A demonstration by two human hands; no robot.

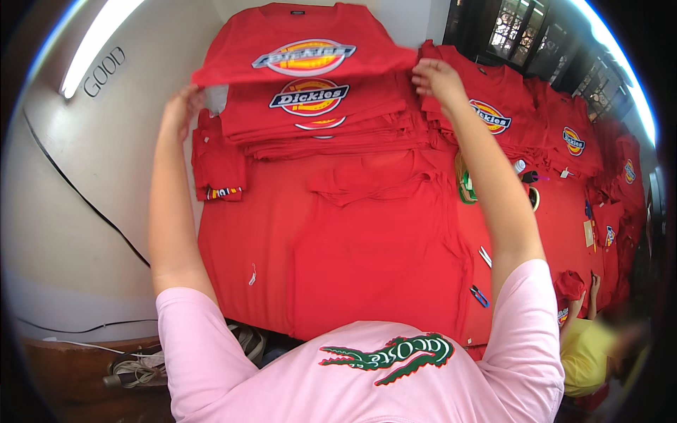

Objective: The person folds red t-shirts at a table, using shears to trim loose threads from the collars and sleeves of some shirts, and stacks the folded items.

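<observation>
From where I stand, the person in the pink shirt (296, 381) has both arms stretched far forward, holding a red T-shirt (240, 53) spread out over a tall stack of shirts (247, 127). The left hand (182, 109) has its fingers clamped on the near left corner, beside the stack. The right hand (438, 81) pinches the opposite corner, its outer fingers loosely spread and curled. Between them the near hem stretches almost straight, slightly blurred, and the bright oval emblem (305, 58) faces up, just beyond a matching one on the shirt below.

Nearer the body, another red shirt (381, 240) lies spread on the red-covered tabletop (247, 247), its neck end toward the stack. A small folded bundle (217, 166) sits left of the stack, and a white tag (252, 275) lies alone on the left part of the cover. By the right forearm I see a green roll (465, 189), a white bottle (520, 167) and blue-handled snips (479, 296). More red shirt piles (508, 116) line the far right, and a co-worker in yellow (587, 356) is at the lower right, hands near some red cloth (570, 285).
</observation>
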